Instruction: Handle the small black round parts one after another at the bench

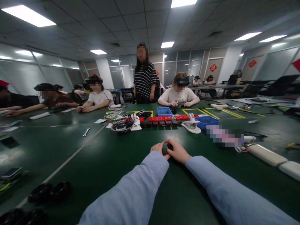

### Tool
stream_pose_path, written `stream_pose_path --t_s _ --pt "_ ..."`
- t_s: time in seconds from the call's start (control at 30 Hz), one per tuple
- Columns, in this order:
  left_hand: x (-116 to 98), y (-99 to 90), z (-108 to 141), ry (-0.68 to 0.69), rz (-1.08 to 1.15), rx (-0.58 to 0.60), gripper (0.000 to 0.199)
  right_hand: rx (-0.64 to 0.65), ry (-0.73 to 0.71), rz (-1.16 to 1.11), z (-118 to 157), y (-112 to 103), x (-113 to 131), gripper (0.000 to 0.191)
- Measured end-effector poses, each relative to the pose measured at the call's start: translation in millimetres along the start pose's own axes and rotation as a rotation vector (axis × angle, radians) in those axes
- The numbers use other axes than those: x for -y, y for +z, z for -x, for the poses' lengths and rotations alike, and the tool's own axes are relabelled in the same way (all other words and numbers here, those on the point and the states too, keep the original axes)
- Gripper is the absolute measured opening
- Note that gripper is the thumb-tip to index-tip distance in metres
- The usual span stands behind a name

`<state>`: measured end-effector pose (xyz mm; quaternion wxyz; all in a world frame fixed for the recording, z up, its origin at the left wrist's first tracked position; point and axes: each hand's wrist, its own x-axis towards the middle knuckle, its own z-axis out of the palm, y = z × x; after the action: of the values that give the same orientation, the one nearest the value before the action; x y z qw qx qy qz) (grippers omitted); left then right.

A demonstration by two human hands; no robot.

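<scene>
My left hand [157,148] and my right hand [179,152] meet over the green table in the middle of the head view. A small dark round object [169,146] shows between the fingers of my right hand, largely covered; its kind is not clear. My left hand curls in from the other side, its fingertips close to the right fingers and thumb. Whether the left fingers also grip the dark object is hidden. Both forearms are in light blue sleeves.
Ahead lie red socket strips [160,118], a bowl of black cables [122,125], a white clip stand [191,124] and blue trays [207,121]. A wrench [86,132] is left, black coiled rings [60,191] near left, white power strips [267,154] right. Co-workers sit opposite; one person stands.
</scene>
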<state>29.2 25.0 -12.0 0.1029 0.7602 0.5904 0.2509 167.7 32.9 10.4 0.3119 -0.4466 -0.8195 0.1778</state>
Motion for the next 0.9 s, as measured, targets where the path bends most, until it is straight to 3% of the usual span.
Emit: stream_pose_path --t_s 0.13,0.3,0.47,0.6,0.73,0.83,0.9 --pt "3.4 -3.5 -7.0 0.022 -0.044 0.046 0.059 0.023 -0.06 -0.202 -2.5 4.8 -0.6 0.038" --pt "4.3 -2.1 -17.7 0.089 0.098 0.091 0.066 -0.018 -0.018 -0.351 -1.1 4.2 -12.0 0.044" --pt "9.5 -2.0 -19.9 0.143 0.243 0.015 0.078 -0.032 0.032 -0.443 -4.6 -0.1 -18.0 0.04" --pt "9.1 -7.3 -16.4 0.183 0.272 0.001 0.063 0.127 0.146 -0.622 -5.7 -15.0 -27.5 0.036" --pt "4.8 -13.8 -13.0 0.148 0.293 0.037 0.043 0.353 0.178 -0.785 -5.0 -29.6 -35.7 0.049" --pt "2.9 -15.9 -12.1 0.085 0.373 0.11 0.041 0.489 0.12 -0.705 -4.3 -32.9 -32.9 0.054" --pt "3.0 -15.4 -12.6 0.062 0.393 0.14 0.04 0.489 0.082 -0.57 -4.0 -30.6 -27.9 0.053"
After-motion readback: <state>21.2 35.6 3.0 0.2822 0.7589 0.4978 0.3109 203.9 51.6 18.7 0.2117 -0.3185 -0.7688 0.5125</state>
